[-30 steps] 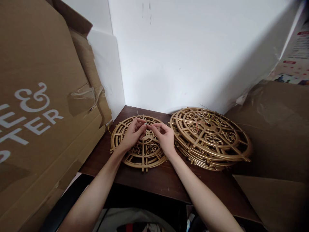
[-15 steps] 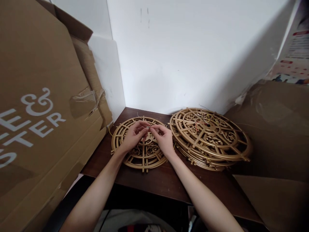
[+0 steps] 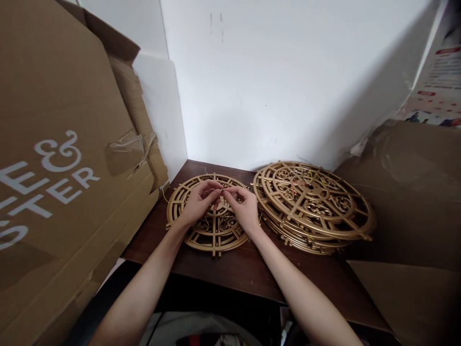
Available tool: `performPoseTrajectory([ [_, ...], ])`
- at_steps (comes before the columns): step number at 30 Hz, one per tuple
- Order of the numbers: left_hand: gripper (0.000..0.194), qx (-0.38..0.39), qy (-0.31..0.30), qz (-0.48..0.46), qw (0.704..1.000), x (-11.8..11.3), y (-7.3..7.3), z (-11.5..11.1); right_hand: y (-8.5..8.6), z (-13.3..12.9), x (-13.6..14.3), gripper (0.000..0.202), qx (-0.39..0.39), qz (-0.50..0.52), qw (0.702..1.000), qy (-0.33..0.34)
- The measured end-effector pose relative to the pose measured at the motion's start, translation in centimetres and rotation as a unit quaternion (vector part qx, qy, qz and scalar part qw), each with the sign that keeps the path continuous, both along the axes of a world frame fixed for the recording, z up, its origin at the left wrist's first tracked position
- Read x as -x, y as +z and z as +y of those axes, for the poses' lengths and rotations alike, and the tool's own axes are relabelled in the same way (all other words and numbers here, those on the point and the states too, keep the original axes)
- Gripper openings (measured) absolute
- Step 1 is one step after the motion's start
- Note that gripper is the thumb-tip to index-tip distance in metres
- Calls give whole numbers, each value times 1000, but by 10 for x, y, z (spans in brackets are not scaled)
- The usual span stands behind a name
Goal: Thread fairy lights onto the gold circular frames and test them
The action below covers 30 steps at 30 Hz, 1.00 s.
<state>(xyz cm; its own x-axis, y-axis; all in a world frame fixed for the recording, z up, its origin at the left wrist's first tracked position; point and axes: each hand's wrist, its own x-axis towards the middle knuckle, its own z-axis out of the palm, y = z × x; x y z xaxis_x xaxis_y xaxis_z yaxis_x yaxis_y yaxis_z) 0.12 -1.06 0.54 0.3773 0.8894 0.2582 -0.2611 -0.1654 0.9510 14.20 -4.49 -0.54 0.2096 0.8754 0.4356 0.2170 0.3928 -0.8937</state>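
A round golden openwork panel (image 3: 215,240) with scroll patterns lies flat on the dark brown table (image 3: 230,276). Over its centre, my left hand (image 3: 202,202) is closed in a pinch, thumb against fingertips. Facing it, my right hand (image 3: 244,207) pinches at the same spot, and the fingertips of both hands nearly meet. Whatever sits between them is too small to make out. Both hands partly cover the panel's middle.
To the right stands a stack of similar golden panels (image 3: 293,211), with thin yellow and red wires on top. A large cardboard box (image 3: 72,110) rises at the left, another cardboard box (image 3: 406,192) at the right. Behind is a white wall (image 3: 266,81).
Both hands stay over the panel's centre. Only the fingertips shift slightly, the right thumb and finger most of all.
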Motion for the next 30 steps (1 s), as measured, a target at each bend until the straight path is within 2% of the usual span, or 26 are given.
performPoseTrajectory([
  [16,24,-15,20,31,999,6,3,-1,1,0,-1,18,1,-17,1000,12],
  [22,22,-58,68,80,993,10,4,1,8,-2,-5,20,-35,1,999,24],
  [26,24,-33,99,41,994,8,2,3,8,-2,-5,23,-50,20,998,15],
  [30,29,44,131,-56,989,8,-1,9,7,-4,-3,42,-60,46,997,2],
])
